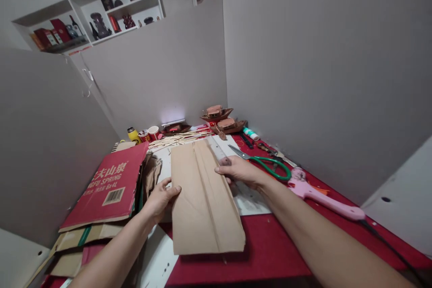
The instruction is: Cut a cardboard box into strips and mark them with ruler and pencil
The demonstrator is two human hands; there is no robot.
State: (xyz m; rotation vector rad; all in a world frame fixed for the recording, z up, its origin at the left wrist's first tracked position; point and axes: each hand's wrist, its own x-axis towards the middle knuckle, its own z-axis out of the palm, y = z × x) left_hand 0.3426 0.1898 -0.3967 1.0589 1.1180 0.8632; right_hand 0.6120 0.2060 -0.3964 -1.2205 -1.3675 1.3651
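A brown piece of cardboard [192, 202] with a lengthwise crease is held up over the table, between my two hands. My left hand [164, 198] grips its left edge, thumb on the face and fingers behind. On the right edge, my right hand [240, 172] pinches it the same way, its fingertips partly hidden. A clear strip like a ruler [219, 150] runs behind the right hand; I cannot tell whether that hand touches it. Just beyond the right hand lie green-handled scissors [275, 168], blades pointing to the far left.
A stack of cardboard with a red printed sheet [114, 189] rises at left. A pink glue gun [327, 202] with a cord lies at right. Thin wooden sticks [182, 137], paper cups [153, 132] and model boats [226, 125] line the back. White boards [256, 204] lie on the red tablecloth [270, 252].
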